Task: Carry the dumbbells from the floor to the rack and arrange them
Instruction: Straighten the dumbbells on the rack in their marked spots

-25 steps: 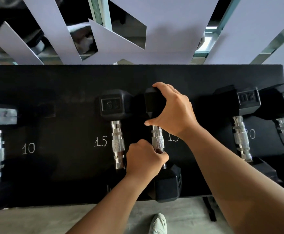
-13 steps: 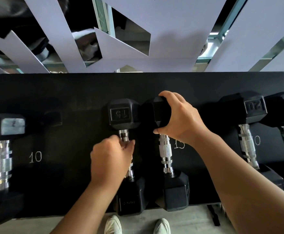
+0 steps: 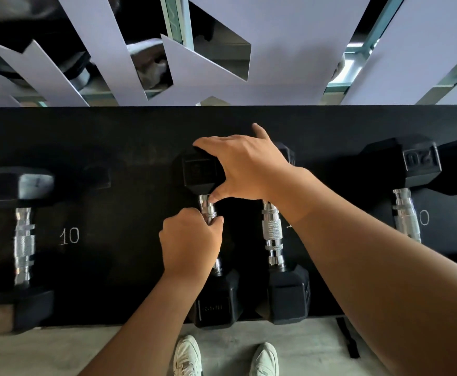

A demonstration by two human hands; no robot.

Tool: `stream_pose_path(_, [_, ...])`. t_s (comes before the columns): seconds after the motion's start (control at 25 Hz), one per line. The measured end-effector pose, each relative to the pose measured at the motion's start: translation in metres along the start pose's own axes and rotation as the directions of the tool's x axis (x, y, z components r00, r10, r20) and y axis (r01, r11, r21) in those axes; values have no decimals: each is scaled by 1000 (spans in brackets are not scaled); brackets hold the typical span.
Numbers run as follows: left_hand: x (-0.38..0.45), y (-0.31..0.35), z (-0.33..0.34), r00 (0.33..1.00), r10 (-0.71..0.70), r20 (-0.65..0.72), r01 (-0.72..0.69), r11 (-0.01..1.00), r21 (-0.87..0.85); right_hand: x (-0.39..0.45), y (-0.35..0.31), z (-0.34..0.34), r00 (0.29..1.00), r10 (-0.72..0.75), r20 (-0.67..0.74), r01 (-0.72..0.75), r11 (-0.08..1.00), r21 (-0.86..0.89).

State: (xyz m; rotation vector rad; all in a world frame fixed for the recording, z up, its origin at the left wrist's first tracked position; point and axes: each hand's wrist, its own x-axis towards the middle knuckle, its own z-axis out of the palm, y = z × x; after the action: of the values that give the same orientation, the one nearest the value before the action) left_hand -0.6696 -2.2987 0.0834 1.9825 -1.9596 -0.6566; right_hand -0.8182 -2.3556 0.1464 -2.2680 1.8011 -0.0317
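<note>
**Both hands now on the left 15 dumbbell, squaring it on the rack**

Black rack point(image 3: 129, 147) fills the middle band of frame. Along it, left to right: 10 dumbbell point(image 3: 22, 240) far left, two 15 dumbbells at centre, 20 dumbbells point(image 3: 406, 213) at right edge. Change: half a second ago the right hand was on the head of the right 15 dumbbell point(image 3: 272, 232); it has let go, so that one looks placed. Now the right hand point(image 3: 245, 166) is clamped over the upper head of the left 15 dumbbell point(image 3: 216, 302), fingers on top, thumb under. Left hand point(image 3: 190, 240) is wrapped round its chrome handle, just below the right hand. Likely final alignment of the pair. White shoes point(image 3: 186, 359) at bottom centre.
</note>
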Motion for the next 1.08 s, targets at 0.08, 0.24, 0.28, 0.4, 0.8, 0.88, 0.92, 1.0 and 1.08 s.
stream_pose_path(0.08, [0, 2, 1, 1000, -7, 3, 7, 1000, -18, -4, 5, 3, 999, 19, -44, -18, 1000, 20])
stream_pose_path(0.24, [-4, 5, 4, 1000, 9, 28, -8, 999, -45, -9, 12, 8, 994, 0, -107, 1, 1000, 8])
stream_pose_path(0.28, [-5, 7, 2, 999, 17, 34, -16, 999, -52, -12, 14, 8, 994, -13, -112, 12, 1000, -3])
stream_pose_path(0.4, [-4, 8, -7, 998, 32, 60, -30, 999, -34, -26, 27, 5, 992, -14, -127, 24, 997, 74])
stream_pose_path(0.8, [-20, 21, -9, 916, 400, -41, -392, 911, 130, -72, 69, -14, 968, 221, -119, -184, 947, 265])
stream_pose_path(0.88, [-28, 44, -8, 903, 429, -3, -427, 900, 83, -85, 74, -28, 958, 262, -114, -223, 936, 273])
stream_pose_path(0.92, [-34, 60, -5, 891, 450, 52, -453, 887, 90, -94, 80, -37, 951, 289, -113, -249, 928, 279])
stream_pose_path(1.0, [-49, 92, 4, 856, 500, 133, -513, 854, 87, -114, 97, -58, 926, 352, -136, -305, 910, 282])
stream_pose_path(1.08, [-61, 124, 20, 835, 518, 183, -531, 847, 27, -132, 124, -75, 896, 402, -188, -350, 900, 260])
